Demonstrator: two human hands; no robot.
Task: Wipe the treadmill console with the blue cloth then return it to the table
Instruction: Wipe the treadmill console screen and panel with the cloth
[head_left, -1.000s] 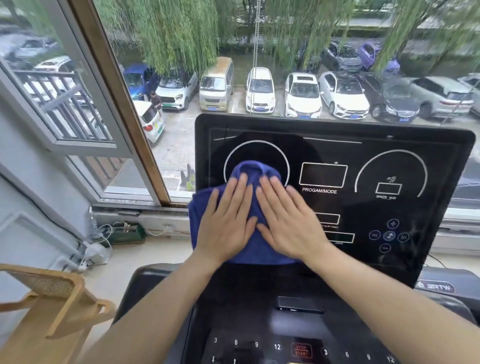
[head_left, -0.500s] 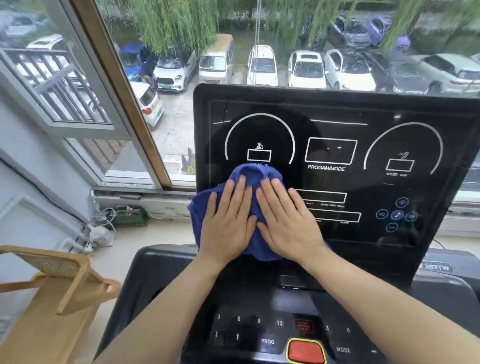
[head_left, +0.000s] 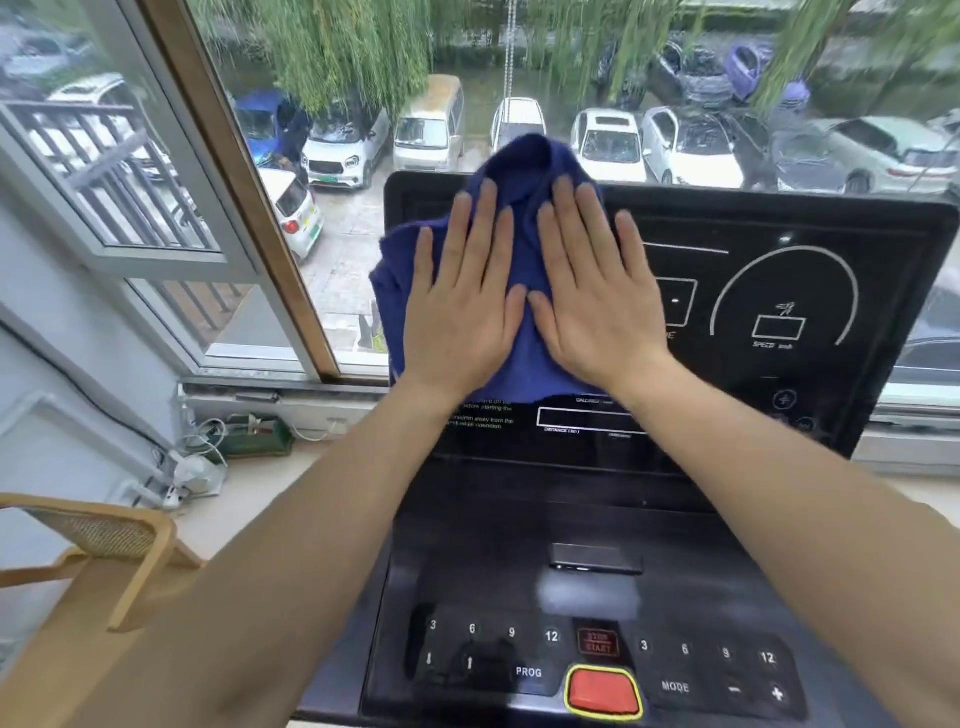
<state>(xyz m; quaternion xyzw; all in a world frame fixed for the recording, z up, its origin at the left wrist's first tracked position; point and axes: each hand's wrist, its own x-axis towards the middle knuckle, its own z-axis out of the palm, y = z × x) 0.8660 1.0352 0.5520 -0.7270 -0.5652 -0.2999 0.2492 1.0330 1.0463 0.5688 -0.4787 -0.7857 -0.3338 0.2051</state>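
The blue cloth is pressed flat against the upper left of the black treadmill console, and its top pokes above the screen's upper edge. My left hand and my right hand lie side by side on the cloth, palms down, fingers spread and pointing up. Both hands hold the cloth against the screen. The cloth and hands hide the left dial and part of the middle display.
Below the screen is the button panel with a red stop button. A wooden chair stands at the lower left. A window frame and a sill with cables lie to the left of the console.
Both hands have slid the cloth up the screen, from the lower left area to the console's top edge. The lower text and display boxes are now uncovered.
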